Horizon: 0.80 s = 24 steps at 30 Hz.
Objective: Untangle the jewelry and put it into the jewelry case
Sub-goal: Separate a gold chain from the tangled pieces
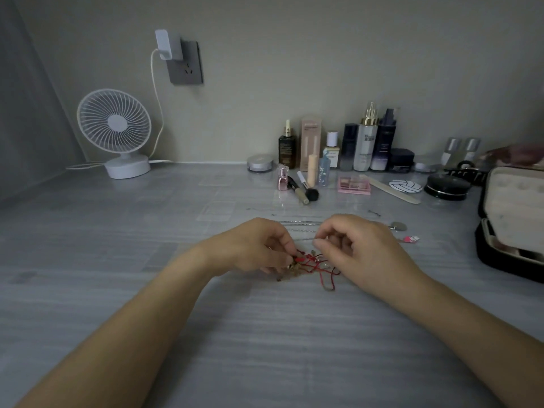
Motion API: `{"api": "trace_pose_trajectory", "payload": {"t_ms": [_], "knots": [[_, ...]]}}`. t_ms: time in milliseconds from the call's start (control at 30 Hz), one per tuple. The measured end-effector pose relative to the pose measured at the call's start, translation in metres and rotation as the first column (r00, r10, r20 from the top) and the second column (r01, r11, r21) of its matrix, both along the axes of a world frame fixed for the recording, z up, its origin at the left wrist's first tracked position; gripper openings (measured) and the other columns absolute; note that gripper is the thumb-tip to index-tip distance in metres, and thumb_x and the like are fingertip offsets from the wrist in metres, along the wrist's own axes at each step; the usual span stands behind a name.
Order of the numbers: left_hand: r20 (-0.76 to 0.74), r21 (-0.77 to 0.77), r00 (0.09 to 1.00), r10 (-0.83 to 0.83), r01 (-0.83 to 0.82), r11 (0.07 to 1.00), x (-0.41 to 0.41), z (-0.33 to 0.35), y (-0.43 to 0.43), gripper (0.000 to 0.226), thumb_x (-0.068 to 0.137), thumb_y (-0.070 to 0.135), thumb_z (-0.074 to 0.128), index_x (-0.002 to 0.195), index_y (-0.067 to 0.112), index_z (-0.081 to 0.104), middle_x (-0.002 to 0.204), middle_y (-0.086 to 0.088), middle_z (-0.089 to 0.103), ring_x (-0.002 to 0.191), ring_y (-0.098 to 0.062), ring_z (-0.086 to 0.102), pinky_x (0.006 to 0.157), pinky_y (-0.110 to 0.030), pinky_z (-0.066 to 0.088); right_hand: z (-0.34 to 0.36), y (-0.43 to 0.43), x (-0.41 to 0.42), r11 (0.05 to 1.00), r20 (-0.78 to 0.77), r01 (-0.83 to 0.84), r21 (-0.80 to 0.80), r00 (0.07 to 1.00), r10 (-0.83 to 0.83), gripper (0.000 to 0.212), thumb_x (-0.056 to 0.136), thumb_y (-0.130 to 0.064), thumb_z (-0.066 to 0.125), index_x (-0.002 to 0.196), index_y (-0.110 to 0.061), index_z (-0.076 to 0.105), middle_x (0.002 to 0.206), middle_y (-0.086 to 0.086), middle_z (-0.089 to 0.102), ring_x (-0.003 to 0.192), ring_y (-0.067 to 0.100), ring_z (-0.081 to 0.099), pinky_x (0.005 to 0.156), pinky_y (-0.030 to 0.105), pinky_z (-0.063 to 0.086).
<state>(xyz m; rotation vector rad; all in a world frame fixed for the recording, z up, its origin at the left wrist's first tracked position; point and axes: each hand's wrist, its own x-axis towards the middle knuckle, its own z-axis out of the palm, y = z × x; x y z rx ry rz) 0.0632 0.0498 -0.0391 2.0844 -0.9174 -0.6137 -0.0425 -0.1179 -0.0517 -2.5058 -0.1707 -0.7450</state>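
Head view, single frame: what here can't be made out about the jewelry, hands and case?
- red cord tangle: head view, too small and half covered by the left hand, which pinches it; piece count unclear.
- right hand: fingers curled; whether they pinch anything is too fine to see.
- jewelry case: cut off by the right edge.
- thin chains: blurred, ends behind both hands.
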Motion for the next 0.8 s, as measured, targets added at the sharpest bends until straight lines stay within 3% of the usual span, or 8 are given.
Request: {"api": "trace_pose_trajectory", "payload": {"t_ms": [133, 233, 500, 600, 700, 800], "knots": [[-0.165, -0.120, 0.986, 0.020, -0.040, 0.992, -0.004, -0.001, -0.003, 0.011, 0.084, 0.002, 0.063, 0.090, 0.010, 0.060, 0.075, -0.007, 0.064, 0.059, -0.010, 0.064, 0.056, -0.019, 0.053, -0.001, 0.009, -0.001, 0.993, -0.013, -0.102, -0.060, 0.995, 0.102, 0.013, 0.077, -0.044, 0.062, 0.083, -0.033, 0.060, 0.072, -0.024, 0.049, 0.069, -0.002, 0.051, 0.058, 0.015, 0.038], [-0.216, -0.153, 0.975, 0.062, -0.096, 0.984, -0.005, 0.001, -0.004, 0.015, 0.083, 0.004, 0.066, 0.096, 0.007, 0.059, 0.071, -0.007, 0.066, 0.058, -0.010, 0.064, 0.054, -0.018, 0.052, -0.003, 0.012, -0.001, 0.989, -0.109, -0.086, -0.122, 0.991, 0.073, 0.019, 0.075, -0.043, 0.069, 0.091, -0.036, 0.062, 0.078, -0.027, 0.046, 0.071, -0.011, 0.047, 0.061, 0.011, 0.031], [-0.128, -0.262, 0.978, 0.162, -0.191, 0.946, -0.005, 0.005, -0.004, 0.021, 0.078, 0.001, 0.069, 0.091, 0.012, 0.057, 0.059, 0.000, 0.062, 0.049, -0.004, 0.060, 0.047, -0.015, 0.046, -0.004, 0.009, 0.001, 0.995, -0.120, -0.011, -0.103, 0.993, -0.002, 0.015, 0.080, -0.031, 0.068, 0.093, -0.027, 0.061, 0.078, -0.021, 0.047, 0.070, 0.000, 0.050, 0.066, 0.025, 0.043], [-0.140, -0.308, 0.980, 0.142, -0.179, 0.934, -0.008, 0.006, -0.005, 0.020, 0.078, 0.001, 0.069, 0.090, 0.013, 0.058, 0.055, 0.004, 0.063, 0.049, -0.004, 0.060, 0.048, -0.015, 0.046, -0.004, 0.011, 0.002, 0.999, -0.104, -0.009, -0.034, 0.995, 0.005, 0.013, 0.081, -0.028, 0.068, 0.093, -0.023, 0.066, 0.078, -0.018, 0.054, 0.072, 0.005, 0.055, 0.069, 0.025, 0.047], [-0.151, -0.349, 0.983, 0.106, -0.154, 0.924, -0.011, 0.008, -0.007, 0.019, 0.079, 0.001, 0.067, 0.090, 0.014, 0.059, 0.054, 0.005, 0.065, 0.051, -0.002, 0.061, 0.050, -0.013, 0.046, -0.001, 0.012, 0.002, 0.993, -0.100, -0.003, 0.117, 0.995, 0.015, 0.004, 0.082, -0.024, 0.068, 0.085, -0.024, 0.066, 0.076, -0.013, 0.063, 0.068, 0.005, 0.057, 0.063, 0.011, 0.043], [-0.135, -0.370, 0.987, 0.092, -0.136, 0.919, -0.014, 0.009, -0.009, 0.018, 0.078, 0.002, 0.068, 0.089, 0.014, 0.060, 0.055, 0.006, 0.067, 0.052, -0.002, 0.061, 0.051, -0.013, 0.046, -0.001, 0.013, 0.004, 0.937, -0.129, -0.005, 0.350, 0.990, 0.053, 0.019, 0.078, -0.017, 0.072, 0.076, -0.030, 0.059, 0.075, -0.007, 0.064, 0.060, 0.005, 0.055, 0.063, 0.021, 0.049]]}}
